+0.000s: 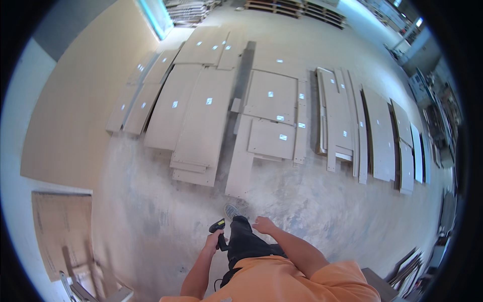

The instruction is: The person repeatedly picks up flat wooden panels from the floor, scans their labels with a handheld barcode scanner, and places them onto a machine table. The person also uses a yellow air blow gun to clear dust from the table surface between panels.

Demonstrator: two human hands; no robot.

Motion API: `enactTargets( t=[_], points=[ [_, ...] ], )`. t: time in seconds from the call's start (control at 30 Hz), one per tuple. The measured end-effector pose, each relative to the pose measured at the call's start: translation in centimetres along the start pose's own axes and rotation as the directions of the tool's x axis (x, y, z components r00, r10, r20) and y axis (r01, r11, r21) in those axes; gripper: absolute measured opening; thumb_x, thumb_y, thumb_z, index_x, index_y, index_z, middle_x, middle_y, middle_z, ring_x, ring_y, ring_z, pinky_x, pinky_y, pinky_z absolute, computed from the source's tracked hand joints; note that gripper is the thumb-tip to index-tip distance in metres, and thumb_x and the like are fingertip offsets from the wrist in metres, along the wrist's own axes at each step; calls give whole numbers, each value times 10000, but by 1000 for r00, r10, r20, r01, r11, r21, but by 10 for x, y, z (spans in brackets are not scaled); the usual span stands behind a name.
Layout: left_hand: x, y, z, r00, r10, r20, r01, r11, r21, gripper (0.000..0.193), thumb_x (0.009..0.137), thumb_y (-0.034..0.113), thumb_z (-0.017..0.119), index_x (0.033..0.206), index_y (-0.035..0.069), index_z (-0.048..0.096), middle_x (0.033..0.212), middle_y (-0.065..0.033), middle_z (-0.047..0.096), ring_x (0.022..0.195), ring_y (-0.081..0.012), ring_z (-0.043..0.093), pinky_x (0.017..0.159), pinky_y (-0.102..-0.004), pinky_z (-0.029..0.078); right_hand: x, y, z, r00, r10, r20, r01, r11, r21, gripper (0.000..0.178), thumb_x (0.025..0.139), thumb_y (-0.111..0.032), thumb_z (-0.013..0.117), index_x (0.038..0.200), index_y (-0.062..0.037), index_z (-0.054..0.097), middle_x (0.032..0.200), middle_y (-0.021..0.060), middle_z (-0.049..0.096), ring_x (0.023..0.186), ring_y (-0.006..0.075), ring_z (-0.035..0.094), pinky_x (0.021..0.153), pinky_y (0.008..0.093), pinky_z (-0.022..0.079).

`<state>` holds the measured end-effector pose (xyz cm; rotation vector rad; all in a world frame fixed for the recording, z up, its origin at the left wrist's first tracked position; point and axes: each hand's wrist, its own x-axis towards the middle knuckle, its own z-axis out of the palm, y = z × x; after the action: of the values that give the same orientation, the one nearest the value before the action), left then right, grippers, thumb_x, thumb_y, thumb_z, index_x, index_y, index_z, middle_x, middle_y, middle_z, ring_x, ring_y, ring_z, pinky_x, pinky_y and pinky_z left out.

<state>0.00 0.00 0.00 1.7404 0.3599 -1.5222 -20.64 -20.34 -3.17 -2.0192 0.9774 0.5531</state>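
Your left hand (213, 238) has its fingers closed around the grip of a black-and-yellow scanner (216, 226), which you hold beside your left leg, above the bare floor (166, 236). Your right hand (262, 224) is in front of you, just right of your dark trousers (246, 241), its fingers loosely curled; I can't tell whether they hold anything. Ahead of you, flat pale boards (193, 118) lie in several stacks, many bearing small white labels (209, 101). Your shoe (231, 211) is near the closest end of one long board (239, 176). Wooden pallets (274, 7) lie beyond the stacks.
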Motion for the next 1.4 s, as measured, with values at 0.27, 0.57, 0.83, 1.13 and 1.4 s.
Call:
enactTargets(
  t=[0.27, 0.57, 0.83, 1.13, 1.4],
  points=[
    [-4, 79, 144, 892, 436, 116, -382, 593, 708, 466, 679, 427, 736, 773, -29, 726, 694, -127, 700, 562, -221, 636, 523, -373, 489, -126, 186, -44, 831, 467, -303, -164, 726, 668, 322, 881, -290, 648, 989, 12, 664, 801, 96, 719, 708, 185, 702, 702, 333, 551],
    [-59, 39, 393, 764, 339, 550, -440, -351, 827, 427, 647, 306, 750, 947, 3, 725, 926, -228, 716, 940, -348, 697, 811, -432, 542, -363, 357, 51, 502, 864, 36, 207, -160, 965, 250, 938, -263, 620, 1005, -23, 640, 798, 63, 676, 672, 146, 651, 561, 285, 499],
    [5, -13, 636, 877, 132, 462, -321, -554, 768, 439, 617, 238, 780, 982, -2, 736, 984, -191, 724, 967, -289, 692, 864, -388, 535, -431, 482, 198, 344, 855, 388, 448, -513, 732, 243, 891, -214, 664, 938, 21, 624, 740, 104, 659, 603, 188, 643, 516, 313, 501],
    [-50, -156, 1081, 704, -429, 566, -647, -716, 263, 477, 864, 477, 584, 1123, 101, 720, 1142, -148, 700, 1064, -257, 670, 871, -397, 526, -558, 544, 204, 248, 640, 727, 632, -676, 379, 237, 923, -231, 608, 901, 4, 640, 764, 120, 657, 632, 262, 658, 506, 384, 522],
    [-238, -377, 1376, 85, -543, 835, -928, -348, -132, 304, 611, 255, 761, 876, 120, 701, 755, -124, 700, 737, -304, 679, 673, -452, 525, -605, 863, 89, 570, 729, 378, 111, -524, 844, 237, 947, -233, 551, 931, -16, 644, 769, 110, 650, 660, 218, 635, 568, 377, 517]
  ],
)
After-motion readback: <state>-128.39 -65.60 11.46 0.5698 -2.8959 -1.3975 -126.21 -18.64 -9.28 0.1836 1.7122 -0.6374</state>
